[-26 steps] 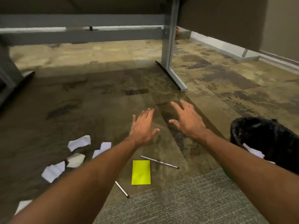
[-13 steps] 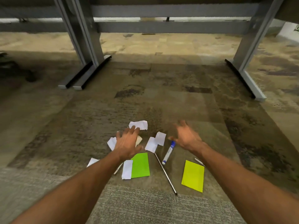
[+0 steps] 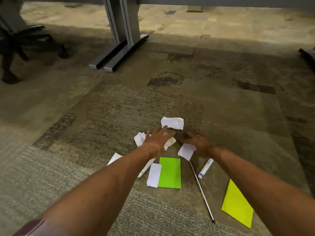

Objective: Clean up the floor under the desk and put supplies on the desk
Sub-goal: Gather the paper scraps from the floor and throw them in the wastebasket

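Note:
Several white paper scraps lie on the carpet; the farthest scrap (image 3: 172,122) sits just beyond my fingertips. My left hand (image 3: 156,142) hovers flat over a cream crumpled scrap (image 3: 170,142), fingers spread. My right hand (image 3: 199,144) reaches low beside another white scrap (image 3: 186,151), fingers apart. A green sticky pad (image 3: 170,172) lies below the hands with a white slip (image 3: 154,175) overlapping its left edge. A yellow sticky pad (image 3: 237,204) lies at the right. A white marker (image 3: 205,168), a thin pen (image 3: 202,191) and a second white pen (image 3: 144,169) rest on the floor.
Grey desk legs (image 3: 122,36) with long feet stand at the upper middle. An office chair base (image 3: 25,46) with castors is at the upper left. Another desk foot (image 3: 308,55) shows at the right edge. Carpet spreads all around.
The view has swung left and down from the black bin toward the litter. Both hands have dropped lower and closer together over the paper scraps.

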`<state>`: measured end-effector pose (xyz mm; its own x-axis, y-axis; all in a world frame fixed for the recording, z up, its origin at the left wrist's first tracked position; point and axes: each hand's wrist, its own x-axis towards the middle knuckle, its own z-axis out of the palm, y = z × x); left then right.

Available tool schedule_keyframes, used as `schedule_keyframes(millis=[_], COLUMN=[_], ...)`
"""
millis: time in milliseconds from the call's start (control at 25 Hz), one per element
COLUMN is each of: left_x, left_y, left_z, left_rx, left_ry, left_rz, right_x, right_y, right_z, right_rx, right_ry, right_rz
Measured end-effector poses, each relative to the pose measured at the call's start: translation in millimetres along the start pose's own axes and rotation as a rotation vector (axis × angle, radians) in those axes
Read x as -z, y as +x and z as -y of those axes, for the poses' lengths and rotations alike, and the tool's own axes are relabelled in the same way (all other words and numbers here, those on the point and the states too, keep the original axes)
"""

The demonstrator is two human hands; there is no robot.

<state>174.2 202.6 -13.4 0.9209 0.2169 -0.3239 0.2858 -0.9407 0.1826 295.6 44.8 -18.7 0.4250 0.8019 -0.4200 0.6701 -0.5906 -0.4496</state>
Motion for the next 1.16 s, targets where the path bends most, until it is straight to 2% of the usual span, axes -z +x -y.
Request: schedule_keyframes(millis=[80,160,280,520,720,800,920,960,1080,1160], left_x=[-3.7,-8.7,-11.5,-11.1,-8.4,-1.5,12.2,16.1,20.7,20.6], left_y=[14.4,23.9,26.7,29.2,29.1,31.8,31.9,29.1,20.0,12.7], left_z=[8.6,16.5,16.9,2.2,-3.0,4.6,26.5,34.6,56.5,66.0], left_rx=[-0.033,-0.079,-0.091,-0.097,-0.089,0.027,0.210,0.265,0.406,0.481], left_ry=[0.018,0.014,-0.052,-0.016,0.056,-0.147,-0.854,-0.957,-0.922,-1.009], left_rz=[0.054,0.058,0.049,-0.182,-0.321,-0.390,-0.372,-0.352,-0.287,-0.267], right_x=[-0.4,2.3,8.7,11.9,20.9,24.0,29.5,30.5,32.0,30.5], right_y=[3.7,5.8,8.5,7.8,10.5,16.1,26.7,32.5,52.6,67.3], right_z=[-0.5,-6.8,-17.2,-30.5,-38.2,-34.7,-19.4,-13.9,1.4,12.3], right_rx=[0.076,0.043,0.033,0.123,0.022,-0.026,-0.046,-0.058,-0.083,-0.122], right_ry=[-0.048,-0.011,-0.156,-0.157,-0.057,0.117,0.335,0.354,0.354,0.304], right_rz=[-0.043,-0.014,-0.021,-0.238,-0.266,-0.367,-0.388,-0.366,-0.359,-0.367])
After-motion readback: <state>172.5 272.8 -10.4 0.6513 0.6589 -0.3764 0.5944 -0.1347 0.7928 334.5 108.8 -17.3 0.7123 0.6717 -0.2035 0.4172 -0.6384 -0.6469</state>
